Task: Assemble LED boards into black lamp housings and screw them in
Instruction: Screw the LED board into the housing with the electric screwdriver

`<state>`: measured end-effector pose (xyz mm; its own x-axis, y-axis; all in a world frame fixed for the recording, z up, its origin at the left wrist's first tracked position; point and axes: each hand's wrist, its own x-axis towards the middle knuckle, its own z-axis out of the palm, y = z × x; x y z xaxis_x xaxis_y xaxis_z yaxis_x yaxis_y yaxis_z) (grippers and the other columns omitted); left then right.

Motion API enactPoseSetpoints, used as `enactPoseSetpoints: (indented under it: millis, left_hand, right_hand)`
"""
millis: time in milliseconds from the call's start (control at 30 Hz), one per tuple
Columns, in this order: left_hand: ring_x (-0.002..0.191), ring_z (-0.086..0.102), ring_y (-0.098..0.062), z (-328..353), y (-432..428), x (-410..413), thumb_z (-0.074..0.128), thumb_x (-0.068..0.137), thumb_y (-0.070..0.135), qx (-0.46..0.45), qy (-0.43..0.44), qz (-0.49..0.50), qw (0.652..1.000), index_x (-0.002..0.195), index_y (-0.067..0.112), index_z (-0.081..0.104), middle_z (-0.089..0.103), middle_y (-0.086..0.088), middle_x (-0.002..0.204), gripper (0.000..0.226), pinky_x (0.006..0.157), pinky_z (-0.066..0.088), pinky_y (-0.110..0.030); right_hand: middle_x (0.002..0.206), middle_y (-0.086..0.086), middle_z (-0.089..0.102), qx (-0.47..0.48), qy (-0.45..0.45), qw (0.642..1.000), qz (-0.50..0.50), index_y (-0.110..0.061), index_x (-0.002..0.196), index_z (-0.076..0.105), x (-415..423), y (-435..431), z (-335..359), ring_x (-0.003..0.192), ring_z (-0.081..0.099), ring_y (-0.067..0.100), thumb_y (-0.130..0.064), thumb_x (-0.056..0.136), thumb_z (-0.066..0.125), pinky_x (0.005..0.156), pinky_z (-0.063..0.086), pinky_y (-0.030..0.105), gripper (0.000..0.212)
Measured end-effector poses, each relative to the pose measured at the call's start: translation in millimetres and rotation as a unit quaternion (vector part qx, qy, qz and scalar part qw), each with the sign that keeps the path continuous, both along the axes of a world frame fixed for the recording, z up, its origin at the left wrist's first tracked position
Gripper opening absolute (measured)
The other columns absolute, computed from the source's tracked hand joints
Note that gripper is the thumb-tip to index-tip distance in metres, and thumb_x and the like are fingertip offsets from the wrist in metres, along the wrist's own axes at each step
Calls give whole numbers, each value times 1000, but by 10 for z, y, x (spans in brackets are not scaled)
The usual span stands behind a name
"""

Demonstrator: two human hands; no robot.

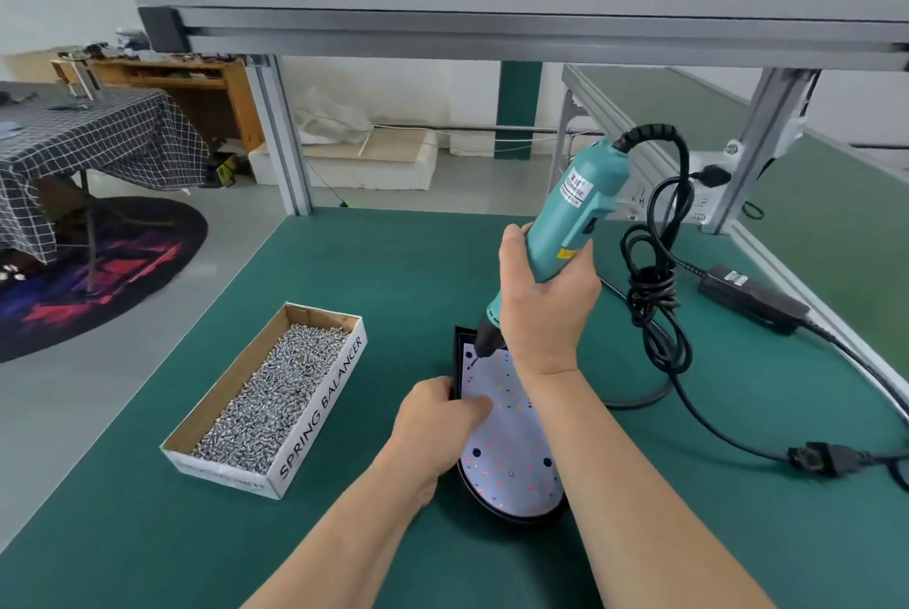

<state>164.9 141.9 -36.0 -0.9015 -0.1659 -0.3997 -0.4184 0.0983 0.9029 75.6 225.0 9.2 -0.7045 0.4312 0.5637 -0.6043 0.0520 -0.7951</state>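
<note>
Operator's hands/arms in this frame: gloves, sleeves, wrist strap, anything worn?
Nothing worn that shows. Left hand and right hand: no gloves, rings or watch. Left forearm and right forearm: uncovered to the frame edge, no sleeve, no wrist strap.

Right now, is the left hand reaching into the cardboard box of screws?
No, the left hand grips the edge of the black housing, thumb on the LED board, apart from the box of screws.
</note>
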Motion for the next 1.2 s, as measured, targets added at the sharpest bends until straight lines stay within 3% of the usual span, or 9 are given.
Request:
enactPoseSetpoints:
  millis: [100,200,300,433,567,800,1000,1133,1200]
  left_hand:
    - [81,63,-28,-27,-1,-7,60,63,26,-6,8,-5,1000,104,-7,64,69,-22,111,53,85,53,-45]
    - [87,67,-31,-30,7,-5,59,64,26,-10,9,-5,1000,102,-3,67,72,-19,108,48,95,50,-54]
    - [96,69,-38,-32,7,-8,59,64,26,-12,9,-5,1000,101,-1,68,73,-18,106,47,96,50,-54]
    - [83,64,-25,-30,4,-11,59,63,25,-6,7,-1,1000,102,-3,67,72,-19,107,48,96,50,-54]
    - [85,66,-31,-55,-2,-21,60,66,23,-9,5,-4,1000,100,-4,67,72,-19,107,44,93,53,-52]
    - [102,67,-41,-66,-6,-20,64,74,19,-19,3,2,1000,100,-5,66,74,-17,103,36,93,53,-52]
    - [87,68,-34,-38,-9,-17,62,71,21,-14,7,-15,1000,101,-6,66,72,-21,106,41,82,54,-43]
    - [98,71,-36,-30,-4,-9,64,67,23,-13,9,-15,1000,100,-2,70,74,-17,103,42,94,52,-51]
    - [96,71,-36,-28,6,1,62,61,25,-11,12,-12,1000,101,-4,69,74,-19,105,51,94,52,-52]
  right_hand:
    - [61,-11,56,8,2,1000,-3,-6,82,54,-16,-27,-17,50,50,6,-21,84,70,52,43,19,22]
    - [64,-3,58,16,2,1000,-4,-3,82,54,-29,-40,-22,51,51,13,-23,83,69,52,45,24,25]
    - [60,-2,56,29,1,1000,-10,-3,81,53,-30,-45,-25,51,52,12,-25,82,70,51,46,26,27]
    - [56,-9,51,64,1,998,-8,-8,78,51,-43,-79,2,49,50,13,-28,82,69,51,45,30,27]
    - [53,-12,43,79,-7,997,11,-25,72,41,-57,-117,-10,46,43,14,-28,82,68,48,41,31,30]
    - [52,-15,49,42,-47,998,27,-25,70,40,-53,-89,-50,44,44,8,-29,82,68,47,41,26,30]
    - [62,-6,57,34,-33,997,63,-10,85,56,117,5,91,55,54,10,-35,85,71,57,46,20,30]
    - [73,-2,65,-76,-21,996,34,-22,86,58,74,353,514,65,62,15,-39,84,71,62,53,28,21]
    - [75,-4,66,-68,-51,996,-13,-28,88,57,2,691,597,66,64,14,-41,83,71,62,54,28,20]
